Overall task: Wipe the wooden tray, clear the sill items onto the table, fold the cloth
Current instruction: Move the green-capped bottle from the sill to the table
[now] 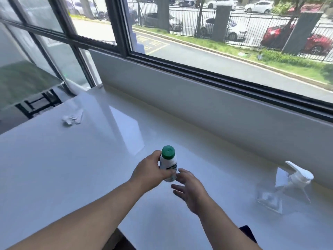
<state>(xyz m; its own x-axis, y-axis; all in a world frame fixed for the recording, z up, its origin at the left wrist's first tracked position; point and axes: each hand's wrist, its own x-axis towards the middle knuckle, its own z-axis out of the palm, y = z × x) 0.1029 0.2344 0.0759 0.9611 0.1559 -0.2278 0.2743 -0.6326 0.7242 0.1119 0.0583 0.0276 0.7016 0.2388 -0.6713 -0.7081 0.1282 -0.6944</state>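
Observation:
A small white bottle (168,162) with a green cap stands upright over the white sill (90,168), near its middle. My left hand (149,170) is wrapped around the bottle's body from the left. Just to the right of the bottle, my right hand (189,190) is held with its fingers spread and nothing in it. A clear spray bottle (286,186) with a white trigger head lies on its side on the sill at the right. A crumpled white tissue (73,117) rests on the sill at the far left. No wooden tray or cloth is in view.
The low white wall (198,112) under the black window frame (216,76) borders the sill at the back. A green-topped table (23,82) with black legs stands beyond the sill's left end. A dark object (247,231) shows at the sill's near edge, lower right.

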